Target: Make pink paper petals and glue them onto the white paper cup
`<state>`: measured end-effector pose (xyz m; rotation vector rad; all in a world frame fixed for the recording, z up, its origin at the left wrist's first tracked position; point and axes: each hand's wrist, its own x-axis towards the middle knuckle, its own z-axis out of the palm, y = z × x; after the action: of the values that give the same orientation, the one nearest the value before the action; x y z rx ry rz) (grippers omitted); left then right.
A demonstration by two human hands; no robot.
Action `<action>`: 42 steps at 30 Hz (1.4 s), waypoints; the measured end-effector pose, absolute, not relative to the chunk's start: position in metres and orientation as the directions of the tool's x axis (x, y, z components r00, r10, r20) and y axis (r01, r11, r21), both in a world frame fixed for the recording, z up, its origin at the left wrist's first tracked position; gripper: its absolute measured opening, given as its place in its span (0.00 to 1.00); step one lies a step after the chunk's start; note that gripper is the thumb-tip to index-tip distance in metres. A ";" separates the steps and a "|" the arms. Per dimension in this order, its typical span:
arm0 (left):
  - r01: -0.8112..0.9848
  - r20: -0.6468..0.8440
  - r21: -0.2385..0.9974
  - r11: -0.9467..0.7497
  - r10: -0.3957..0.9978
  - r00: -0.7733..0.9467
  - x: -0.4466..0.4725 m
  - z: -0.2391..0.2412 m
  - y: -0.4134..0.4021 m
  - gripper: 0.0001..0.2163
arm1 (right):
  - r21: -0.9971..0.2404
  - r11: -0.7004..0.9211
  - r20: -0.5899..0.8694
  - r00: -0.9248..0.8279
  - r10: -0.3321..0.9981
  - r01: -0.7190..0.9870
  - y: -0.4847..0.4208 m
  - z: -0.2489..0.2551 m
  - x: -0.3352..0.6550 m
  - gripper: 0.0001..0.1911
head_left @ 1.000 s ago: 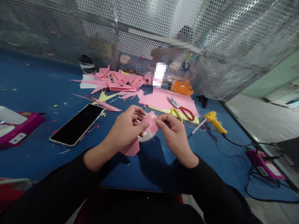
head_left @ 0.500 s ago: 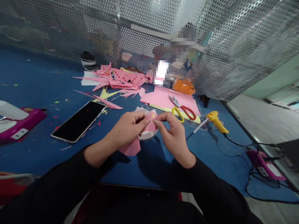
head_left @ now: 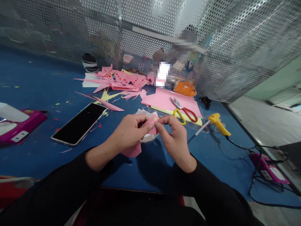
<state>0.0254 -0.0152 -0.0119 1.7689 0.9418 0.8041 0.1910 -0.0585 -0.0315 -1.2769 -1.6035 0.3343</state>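
Observation:
Between my fingers is a piece of pink paper [head_left: 150,121] with a small yellow patch on it. My left hand [head_left: 129,130] pinches it from the left, thumb on top. At its right edge, the thumb and forefinger of my right hand [head_left: 173,135] are pressed together on the paper. A further pink part [head_left: 133,151] hangs below my left palm; whether it joins the held piece is hidden. Under the hands lies a pale round dish [head_left: 150,137], partly covered, with white paper [head_left: 141,111] at its far side.
Scissors [head_left: 182,111] lie on stacked pink sheets [head_left: 162,98]. A yellow glue gun [head_left: 218,123], its cord running to a purple power strip [head_left: 270,169], is at right. A phone [head_left: 80,124] lies left, cut pink scraps [head_left: 127,80] behind. Perforated metal [head_left: 145,40] borders the back.
My fingers have shifted slightly on the pink paper, and the left thumb now reaches nearer the right fingertips. Both hands keep their pinch. The camera view has moved a little.

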 end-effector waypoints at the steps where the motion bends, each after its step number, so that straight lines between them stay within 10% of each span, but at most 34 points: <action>1: 0.245 0.112 0.935 -0.255 0.870 0.480 0.026 -0.012 -0.015 0.13 | -0.724 0.399 0.527 0.079 0.846 0.563 -0.059 -0.031 0.191 0.06; 16: 0.193 0.001 0.976 -0.104 0.883 0.469 0.027 -0.008 -0.015 0.14 | -0.958 0.256 0.278 0.218 0.936 0.126 -0.055 -0.030 0.192 0.07; 42: 0.242 0.071 0.950 -0.197 0.891 0.449 0.025 -0.008 -0.014 0.18 | -0.965 0.245 0.260 0.215 0.941 0.092 -0.058 -0.030 0.187 0.07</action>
<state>0.0252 -0.0139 -0.0085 1.6980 0.9864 0.8109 0.1873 -0.0585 -0.0296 -1.1621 -1.1970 0.8257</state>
